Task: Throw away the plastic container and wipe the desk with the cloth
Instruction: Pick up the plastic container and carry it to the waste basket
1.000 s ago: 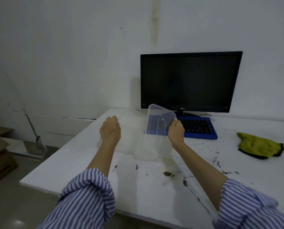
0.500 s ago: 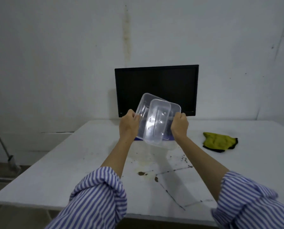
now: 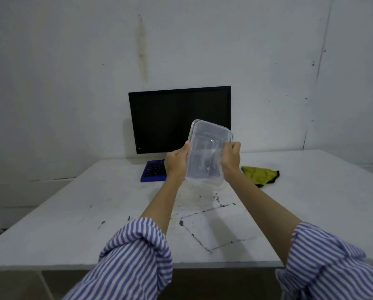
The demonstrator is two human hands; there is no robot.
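Note:
A clear plastic container (image 3: 206, 152) with its lid pressed against it is held up above the white desk (image 3: 94, 213), tilted toward me. My left hand (image 3: 175, 162) grips its left edge and my right hand (image 3: 231, 158) grips its right edge. A yellow-green cloth (image 3: 260, 174) with a dark border lies crumpled on the desk just right of my right hand. Dark crumbs, stains and thin dirty lines (image 3: 203, 215) mark the desk below the container.
A black monitor (image 3: 170, 118) stands at the back of the desk against the wall. A blue keyboard (image 3: 153, 172) lies in front of it, partly hidden by my left hand. The desk's front edge runs close to my striped sleeves.
Both hands lifted the container and lid off the desk and brought them together. My view moved back and to the right, so the desk appears farther away.

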